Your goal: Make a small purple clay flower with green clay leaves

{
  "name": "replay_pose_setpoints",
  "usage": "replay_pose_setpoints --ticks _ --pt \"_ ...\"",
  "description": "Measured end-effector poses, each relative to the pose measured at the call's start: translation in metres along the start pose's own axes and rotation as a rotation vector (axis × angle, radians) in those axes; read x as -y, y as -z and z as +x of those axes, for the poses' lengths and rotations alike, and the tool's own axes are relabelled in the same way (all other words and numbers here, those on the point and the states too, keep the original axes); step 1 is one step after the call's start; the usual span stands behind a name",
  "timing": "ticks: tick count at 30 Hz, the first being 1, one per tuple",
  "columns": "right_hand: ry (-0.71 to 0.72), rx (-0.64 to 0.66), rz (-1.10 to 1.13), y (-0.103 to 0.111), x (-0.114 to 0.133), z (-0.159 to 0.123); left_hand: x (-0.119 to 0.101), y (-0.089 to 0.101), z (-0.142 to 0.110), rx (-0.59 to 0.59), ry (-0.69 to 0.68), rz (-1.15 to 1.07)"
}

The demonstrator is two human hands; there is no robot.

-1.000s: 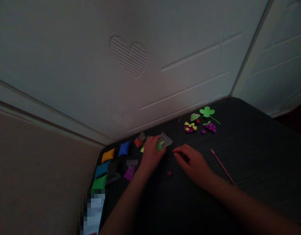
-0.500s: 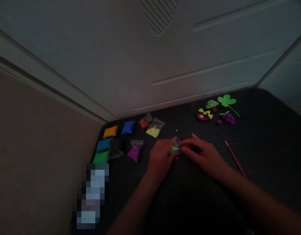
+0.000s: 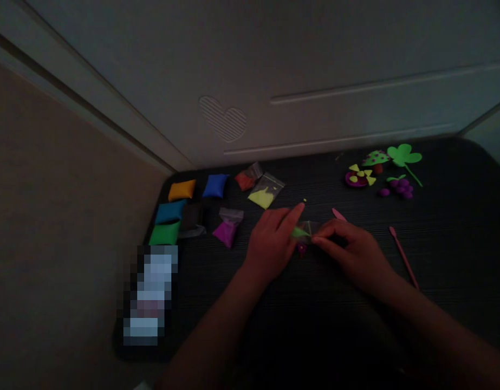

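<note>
Between my two hands is a small clear zip bag (image 3: 302, 232) with light green clay in it. My left hand (image 3: 272, 241) grips the bag's clay-filled end, its index finger reaching forward over the table. At the bag's other end my right hand (image 3: 349, 244) pinches the clear plastic between thumb and fingers. Just below the bag lies a small dark pink clay piece (image 3: 302, 249), partly covered. A yellow crumb (image 3: 304, 200) sits by the left index fingertip. Behind the right hand a pink tool (image 3: 338, 214) shows only in part.
Left on the dark table (image 3: 217, 281) lie a yellow clay bag (image 3: 264, 196), a purple one (image 3: 226, 232), a blue pack (image 3: 216, 186) and several others. A blurred-out object (image 3: 154, 292) is nearer. Clay figures, including a green clover (image 3: 404, 156), stand back right. A pink stick (image 3: 404, 257) lies right.
The view has shifted, so the table items appear higher. My left index finger has stretched forward, and more of the green clay bag now shows between my hands.
</note>
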State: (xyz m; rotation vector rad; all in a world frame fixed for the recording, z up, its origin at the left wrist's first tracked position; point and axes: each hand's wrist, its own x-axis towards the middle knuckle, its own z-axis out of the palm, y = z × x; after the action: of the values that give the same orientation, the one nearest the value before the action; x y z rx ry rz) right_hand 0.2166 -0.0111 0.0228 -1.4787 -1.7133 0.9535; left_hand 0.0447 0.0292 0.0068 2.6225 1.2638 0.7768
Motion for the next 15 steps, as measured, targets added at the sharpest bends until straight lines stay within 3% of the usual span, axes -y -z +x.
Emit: replay_pose_setpoints --ticks 7,11,15 --pt "0.108 -0.23 -0.089 0.0 -0.004 -0.002 -0.011 0.008 0.001 -0.183 0.069 -0.235" --pt "0.267 -0.251 -0.174 -0.004 -0.007 -0.004 -0.019 0.008 -0.001 -0.035 0.107 -0.494" --pt "0.337 -0.228 -0.239 -0.008 -0.009 -0.005 -0.028 0.006 -0.001 0.047 0.205 -0.539"
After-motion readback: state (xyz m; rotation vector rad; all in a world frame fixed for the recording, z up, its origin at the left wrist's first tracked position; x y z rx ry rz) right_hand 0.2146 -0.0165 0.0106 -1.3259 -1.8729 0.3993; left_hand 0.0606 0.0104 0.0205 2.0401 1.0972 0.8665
